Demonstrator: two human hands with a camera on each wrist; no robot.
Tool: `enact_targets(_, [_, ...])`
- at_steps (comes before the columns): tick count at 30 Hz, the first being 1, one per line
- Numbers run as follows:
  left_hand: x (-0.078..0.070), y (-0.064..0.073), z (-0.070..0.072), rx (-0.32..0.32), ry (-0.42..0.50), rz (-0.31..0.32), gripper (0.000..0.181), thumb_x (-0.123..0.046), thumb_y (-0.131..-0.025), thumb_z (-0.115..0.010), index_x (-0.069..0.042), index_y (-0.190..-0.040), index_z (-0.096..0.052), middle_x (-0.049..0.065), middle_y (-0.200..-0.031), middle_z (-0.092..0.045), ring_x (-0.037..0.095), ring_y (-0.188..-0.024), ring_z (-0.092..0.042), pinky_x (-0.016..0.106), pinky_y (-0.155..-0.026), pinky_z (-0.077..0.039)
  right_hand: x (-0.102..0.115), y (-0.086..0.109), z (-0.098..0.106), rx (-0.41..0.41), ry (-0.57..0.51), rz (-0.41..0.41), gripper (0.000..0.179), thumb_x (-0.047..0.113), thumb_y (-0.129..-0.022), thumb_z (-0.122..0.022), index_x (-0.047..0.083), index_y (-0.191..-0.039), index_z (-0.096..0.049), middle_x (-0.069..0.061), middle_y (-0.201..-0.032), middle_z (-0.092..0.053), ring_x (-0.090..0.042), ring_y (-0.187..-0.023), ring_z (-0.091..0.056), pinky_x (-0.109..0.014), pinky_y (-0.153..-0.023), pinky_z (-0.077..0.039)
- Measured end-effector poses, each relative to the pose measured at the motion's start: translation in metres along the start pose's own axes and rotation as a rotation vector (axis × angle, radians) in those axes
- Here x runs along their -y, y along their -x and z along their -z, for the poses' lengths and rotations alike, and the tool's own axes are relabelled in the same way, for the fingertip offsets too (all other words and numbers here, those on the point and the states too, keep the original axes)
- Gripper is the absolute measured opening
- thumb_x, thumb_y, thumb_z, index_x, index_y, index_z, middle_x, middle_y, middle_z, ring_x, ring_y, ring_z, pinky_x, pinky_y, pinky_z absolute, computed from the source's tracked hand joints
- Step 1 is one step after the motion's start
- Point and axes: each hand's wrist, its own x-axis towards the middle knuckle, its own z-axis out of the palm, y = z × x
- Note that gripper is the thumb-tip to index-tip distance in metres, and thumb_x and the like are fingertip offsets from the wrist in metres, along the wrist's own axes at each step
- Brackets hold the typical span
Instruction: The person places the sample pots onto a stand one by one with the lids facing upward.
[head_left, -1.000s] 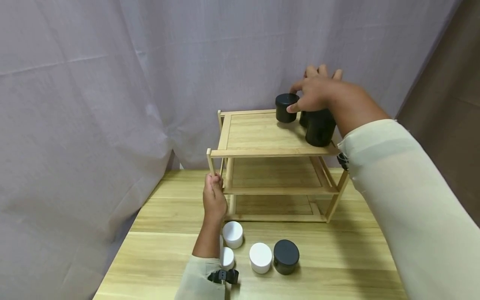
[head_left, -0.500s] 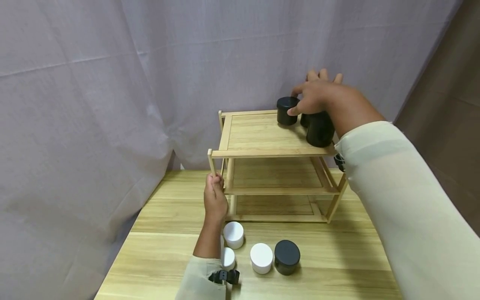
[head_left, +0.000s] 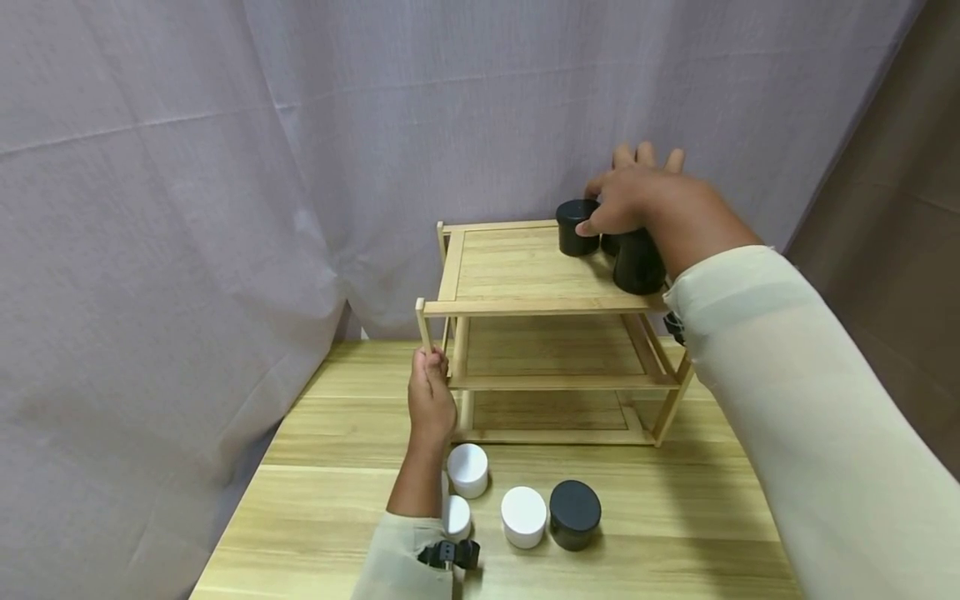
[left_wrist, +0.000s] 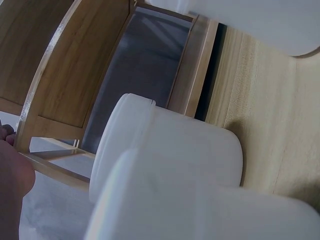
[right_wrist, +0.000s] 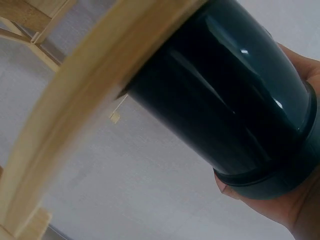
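Note:
A three-tier wooden rack (head_left: 502, 267) stands on the table. My left hand (head_left: 432, 404) grips its front left post, below the top tier. Over the rack's top right, my right hand (head_left: 641, 196) pinches a small black lidded jar (head_left: 577, 237) between thumb and forefinger, its other fingers spread. The jar is upright at the top shelf; whether its base touches the boards I cannot tell. Under the right palm stands a larger black jar (head_left: 637, 267), close up in the right wrist view as a glossy black jar (right_wrist: 225, 95). Another black jar between them is mostly hidden.
In front of the rack stand a black jar (head_left: 574, 515), a white jar (head_left: 523, 517) beside it, and more white jars (head_left: 468, 471) close to my left forearm. White jars (left_wrist: 190, 140) fill much of the left wrist view. A grey curtain (head_left: 375, 125) hangs behind.
My right hand has lowered slightly, bringing the small black jar down and a little right, closer to the other black jars. The left hand has kept its grip on the post.

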Motion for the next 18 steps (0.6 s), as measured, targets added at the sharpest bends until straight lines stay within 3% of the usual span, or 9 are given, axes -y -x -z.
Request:
enact_targets(12, [-0.0020, -0.0001, -0.0026, -0.011, 0.011, 0.016, 0.039, -0.028, -0.117, -0.034, 0.005, -0.114, -0.053, 0.013, -0.086, -0.047, 0.011, -0.075, -0.041, 0.021, -0.069, -0.037, 0.0038, 0.0022, 0.0020, 0.031, 0.018, -0.008, 0.074, 0.052, -0.106, -0.058, 0.013, -0.166, -0.042, -0.030, -0.149, -0.025, -0.052, -0.137, -0.018, -0.080, -0.116, -0.006])
enact_targets(15, [-0.0009, -0.0014, -0.0035, -0.011, 0.000, 0.012, 0.040, -0.029, -0.117, -0.034, 0.006, -0.113, -0.053, 0.009, -0.084, -0.045, 0.010, -0.074, -0.040, 0.021, -0.068, -0.036, 0.0034, 0.0018, 0.0023, 0.041, 0.026, -0.005, 0.078, 0.052, -0.106, -0.058, 0.011, -0.168, -0.038, -0.032, -0.153, -0.023, -0.054, -0.142, -0.017, -0.082, -0.119, -0.003])
enact_targets(18, [-0.0005, -0.0018, -0.0041, -0.011, -0.008, 0.008, 0.041, -0.030, -0.117, -0.033, 0.005, -0.114, -0.053, 0.005, -0.084, -0.044, 0.009, -0.073, -0.039, 0.022, -0.067, -0.036, 0.0033, 0.0015, 0.0031, 0.050, 0.034, -0.005, 0.087, 0.055, -0.105, -0.058, 0.009, -0.173, -0.026, -0.037, -0.166, -0.013, -0.060, -0.154, -0.008, -0.084, -0.123, 0.004])
